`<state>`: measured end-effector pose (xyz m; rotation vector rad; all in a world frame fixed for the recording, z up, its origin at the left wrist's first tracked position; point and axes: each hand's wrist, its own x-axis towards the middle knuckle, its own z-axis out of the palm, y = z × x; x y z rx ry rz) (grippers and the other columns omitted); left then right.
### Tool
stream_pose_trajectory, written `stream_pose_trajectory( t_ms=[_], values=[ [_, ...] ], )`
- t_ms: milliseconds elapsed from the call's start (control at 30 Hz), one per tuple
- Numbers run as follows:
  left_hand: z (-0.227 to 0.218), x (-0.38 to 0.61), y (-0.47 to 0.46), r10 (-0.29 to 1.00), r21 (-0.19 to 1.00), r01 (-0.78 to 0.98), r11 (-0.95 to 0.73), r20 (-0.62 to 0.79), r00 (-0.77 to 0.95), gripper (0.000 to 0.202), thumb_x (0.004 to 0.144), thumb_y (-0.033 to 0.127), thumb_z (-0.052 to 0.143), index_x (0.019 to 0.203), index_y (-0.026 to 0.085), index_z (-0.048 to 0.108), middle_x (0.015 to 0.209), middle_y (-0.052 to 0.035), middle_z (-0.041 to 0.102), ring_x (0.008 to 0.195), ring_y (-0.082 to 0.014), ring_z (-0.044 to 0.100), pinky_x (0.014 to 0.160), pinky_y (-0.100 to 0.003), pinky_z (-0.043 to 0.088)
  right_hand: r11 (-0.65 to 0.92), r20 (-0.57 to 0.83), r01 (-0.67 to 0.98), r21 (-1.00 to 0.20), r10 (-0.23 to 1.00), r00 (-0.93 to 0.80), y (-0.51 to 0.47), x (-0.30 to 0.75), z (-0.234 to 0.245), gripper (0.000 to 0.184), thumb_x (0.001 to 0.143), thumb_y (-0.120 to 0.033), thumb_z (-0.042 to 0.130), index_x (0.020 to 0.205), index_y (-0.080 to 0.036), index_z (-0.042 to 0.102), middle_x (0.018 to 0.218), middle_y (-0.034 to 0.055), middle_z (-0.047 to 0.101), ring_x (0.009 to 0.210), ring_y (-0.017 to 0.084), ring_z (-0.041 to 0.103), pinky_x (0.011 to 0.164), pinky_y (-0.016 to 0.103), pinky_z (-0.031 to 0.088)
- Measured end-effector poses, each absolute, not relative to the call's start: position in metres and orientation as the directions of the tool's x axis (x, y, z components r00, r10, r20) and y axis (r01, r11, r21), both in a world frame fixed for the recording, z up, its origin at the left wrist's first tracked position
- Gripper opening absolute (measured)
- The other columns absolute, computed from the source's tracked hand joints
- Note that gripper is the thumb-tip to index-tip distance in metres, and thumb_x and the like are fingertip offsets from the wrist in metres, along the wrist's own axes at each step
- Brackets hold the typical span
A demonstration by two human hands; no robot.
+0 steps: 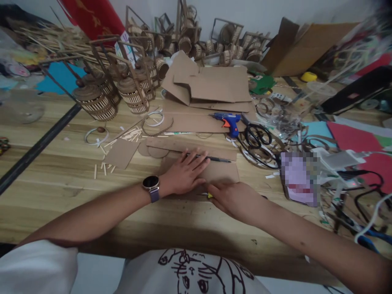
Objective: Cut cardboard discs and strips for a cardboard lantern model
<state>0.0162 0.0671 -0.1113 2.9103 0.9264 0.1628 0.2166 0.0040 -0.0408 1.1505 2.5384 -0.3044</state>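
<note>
My left hand (185,173), with a dark watch on the wrist, lies flat and open on a brown cardboard piece (225,171) near the table's front. My right hand (234,199) is closed just to its right, at the cardboard's near edge, around a small tool with a yellow tip (210,195); most of that tool is hidden by the fingers. A thin black pen (214,159) lies across the cardboard just beyond my left fingertips.
A blue glue gun (230,121) and black scissors (256,136) lie behind the cardboard. Several small woven cardboard baskets (94,102) stand at the back left. Loose cardboard sheets (211,83), coloured paper (352,136), cables (361,192) and small sticks (104,167) litter the wooden table (55,179).
</note>
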Motion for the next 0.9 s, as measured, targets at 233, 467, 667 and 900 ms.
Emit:
stream_pose_trajectory(
  t_ms=[233,467,667,900],
  values=[
    [-0.112,0.016,0.067,0.587,0.112,0.577,-0.809,0.094,0.804,0.070,0.104,0.054,0.040,0.158,0.012,0.030,0.168,-0.0183,0.023,0.156,-0.0379,0.011,0.123,-0.060,0.011,0.674,-0.382,0.736,-0.064,0.665,-0.642,0.005,0.215,-0.038,0.017,0.098,-0.019,0.058,0.112,-0.015,0.066,0.100,0.0103,0.078,0.088,0.027,0.075,0.062,0.030,0.050],
    [-0.112,0.016,0.067,0.586,0.119,0.576,-0.809,0.084,0.806,0.070,0.104,0.054,0.040,0.158,0.011,0.030,0.168,-0.0194,0.022,0.156,-0.0401,0.009,0.123,-0.062,0.012,0.692,-0.408,0.721,-0.023,0.652,-0.639,0.005,0.213,-0.039,0.022,0.099,-0.017,0.057,0.119,-0.014,0.066,0.105,0.0106,0.078,0.090,0.028,0.076,0.062,0.031,0.051],
    [-0.113,0.016,0.067,0.588,0.140,0.574,-0.807,0.095,0.803,0.069,0.103,0.053,0.042,0.158,0.013,0.030,0.168,-0.0178,0.022,0.156,-0.0390,0.008,0.123,-0.062,0.011,0.738,-0.393,0.670,0.072,0.639,-0.662,0.005,0.210,-0.040,0.025,0.097,-0.013,0.057,0.120,-0.015,0.066,0.088,0.0107,0.079,0.076,0.026,0.076,0.053,0.028,0.043],
    [-0.112,0.016,0.067,0.587,0.131,0.574,-0.808,0.093,0.804,0.069,0.103,0.055,0.040,0.158,0.013,0.032,0.169,-0.0178,0.020,0.156,-0.0399,0.008,0.123,-0.062,0.011,0.770,-0.408,0.617,0.161,0.622,-0.669,0.006,0.205,-0.038,0.033,0.095,-0.009,0.051,0.124,-0.016,0.065,0.077,0.0105,0.078,0.068,0.025,0.076,0.048,0.026,0.037]
  ],
)
